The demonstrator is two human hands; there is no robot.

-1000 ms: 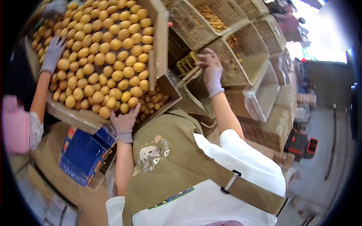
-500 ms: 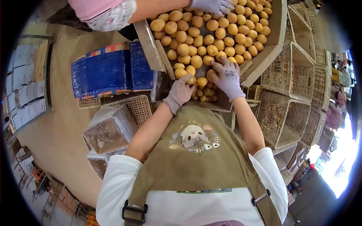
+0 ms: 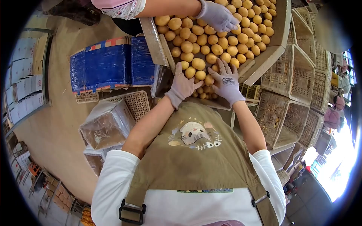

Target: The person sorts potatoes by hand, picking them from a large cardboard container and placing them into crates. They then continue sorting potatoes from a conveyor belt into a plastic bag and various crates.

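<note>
Many round yellow-orange fruits lie on a wooden sorting tray whose mouth narrows toward me. My left hand, in a pale glove, is at the left side of the mouth, fingers spread beside the fruits and thumb pointing inward. Opposite it, my right hand, in a similar glove with dark print, has its fingers spread over fruits at the mouth, its thumb near one fruit. Below the mouth, a container holds more fruits between my wrists. Whether either palm covers a fruit cannot be seen.
Another person's gloved hand reaches over the fruits from the upper left. Stacked plastic crates stand at right. At left are a blue wrapped box, a plastic-lined box and a beige crate.
My hands have spread their fingers at the tray mouth, and fruits there have shifted. The other person's hand has moved down and right over the fruits. The view has shifted slightly.
</note>
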